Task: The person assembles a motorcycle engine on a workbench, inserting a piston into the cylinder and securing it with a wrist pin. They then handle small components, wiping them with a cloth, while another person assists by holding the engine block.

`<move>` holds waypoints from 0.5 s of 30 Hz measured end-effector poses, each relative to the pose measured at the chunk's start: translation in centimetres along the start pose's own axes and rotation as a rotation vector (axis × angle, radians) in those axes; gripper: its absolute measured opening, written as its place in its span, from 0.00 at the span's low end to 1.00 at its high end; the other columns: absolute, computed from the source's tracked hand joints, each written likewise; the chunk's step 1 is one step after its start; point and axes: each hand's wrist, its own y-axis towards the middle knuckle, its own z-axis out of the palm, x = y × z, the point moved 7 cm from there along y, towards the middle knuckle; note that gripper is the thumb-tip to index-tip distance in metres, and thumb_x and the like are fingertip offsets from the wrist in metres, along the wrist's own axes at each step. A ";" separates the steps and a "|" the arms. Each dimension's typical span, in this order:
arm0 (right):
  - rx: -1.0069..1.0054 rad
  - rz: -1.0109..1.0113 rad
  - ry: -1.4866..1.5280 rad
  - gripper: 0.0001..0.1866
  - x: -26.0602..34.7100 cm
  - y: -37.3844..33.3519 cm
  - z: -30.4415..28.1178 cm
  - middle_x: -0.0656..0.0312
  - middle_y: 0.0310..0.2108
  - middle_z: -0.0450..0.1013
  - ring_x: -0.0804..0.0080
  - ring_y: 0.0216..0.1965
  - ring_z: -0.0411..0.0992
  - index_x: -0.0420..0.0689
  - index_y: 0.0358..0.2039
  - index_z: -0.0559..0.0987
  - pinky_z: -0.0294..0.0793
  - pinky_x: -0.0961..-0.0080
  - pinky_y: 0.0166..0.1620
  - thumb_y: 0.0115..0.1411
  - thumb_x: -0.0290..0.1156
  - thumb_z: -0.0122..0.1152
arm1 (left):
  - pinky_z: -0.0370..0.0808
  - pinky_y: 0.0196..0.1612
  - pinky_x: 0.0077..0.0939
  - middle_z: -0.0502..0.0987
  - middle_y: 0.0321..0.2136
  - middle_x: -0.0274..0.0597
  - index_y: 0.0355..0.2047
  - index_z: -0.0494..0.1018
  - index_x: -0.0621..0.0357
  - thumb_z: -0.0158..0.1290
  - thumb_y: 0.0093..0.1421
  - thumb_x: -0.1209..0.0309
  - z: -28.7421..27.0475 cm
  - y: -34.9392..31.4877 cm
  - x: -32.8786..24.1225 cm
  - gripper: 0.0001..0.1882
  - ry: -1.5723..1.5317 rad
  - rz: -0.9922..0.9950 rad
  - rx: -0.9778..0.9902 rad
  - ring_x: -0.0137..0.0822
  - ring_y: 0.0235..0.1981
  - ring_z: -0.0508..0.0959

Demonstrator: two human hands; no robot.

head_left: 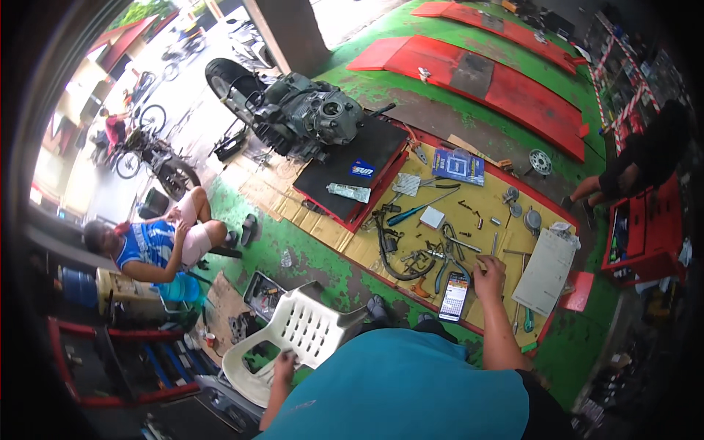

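My right hand (488, 278) is over the cardboard-covered bench, just beside a lit phone (455, 297). Its fingers are slightly bent and apart, with nothing visible in them. Near its fingertips lie a metal ratchet-like tool (462, 243) and a pair of pliers (449, 265). Low at the left, my left hand (283, 365) hangs against a white plastic chair (304, 331). Its fingers are curled around something small and dark that I cannot make out. A blue-handled screwdriver (403, 217), a small white box (432, 217) and a wiring harness (384, 249) also lie on the cardboard (469, 194).
An engine with a wheel (323, 117) stands on a black-topped platform (312, 176), near a white tube (347, 192). A seated person (161, 242) is at left; another person (645, 158) stands right by a red tool cart (645, 235). Red ramps (477, 81) lie beyond.
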 end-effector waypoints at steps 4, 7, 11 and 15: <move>-0.092 -0.024 -0.100 0.13 3.0 -1.4 -2.7 0.56 0.47 0.78 0.51 0.53 0.71 0.47 0.44 0.85 0.74 0.58 0.55 0.57 0.28 0.70 | 0.76 0.36 0.24 0.81 0.35 0.39 0.52 0.76 0.65 0.56 0.65 0.77 -4.7 11.4 -12.7 0.15 -0.015 0.260 -0.042 0.28 0.31 0.78; -0.109 0.071 -0.024 0.14 2.4 -4.4 -3.2 0.57 0.46 0.78 0.51 0.52 0.72 0.47 0.45 0.85 0.72 0.57 0.56 0.57 0.27 0.70 | 0.76 0.40 0.23 0.81 0.35 0.38 0.52 0.76 0.64 0.55 0.66 0.79 -6.1 16.9 -21.4 0.15 0.021 0.521 -0.074 0.28 0.32 0.78; -0.150 0.121 -0.097 0.15 0.0 -9.0 -3.7 0.56 0.45 0.79 0.51 0.52 0.73 0.47 0.45 0.85 0.71 0.56 0.57 0.55 0.27 0.71 | 0.78 0.41 0.23 0.83 0.36 0.42 0.51 0.76 0.66 0.52 0.67 0.81 1.2 17.4 -30.1 0.13 0.006 0.618 0.041 0.30 0.36 0.82; -0.143 0.144 -0.078 0.14 -1.8 -11.0 -4.0 0.56 0.45 0.79 0.50 0.51 0.73 0.47 0.44 0.85 0.71 0.56 0.56 0.56 0.27 0.71 | 0.80 0.41 0.24 0.85 0.37 0.45 0.51 0.76 0.66 0.52 0.68 0.80 9.1 12.8 -32.3 0.13 0.033 0.576 0.130 0.32 0.38 0.84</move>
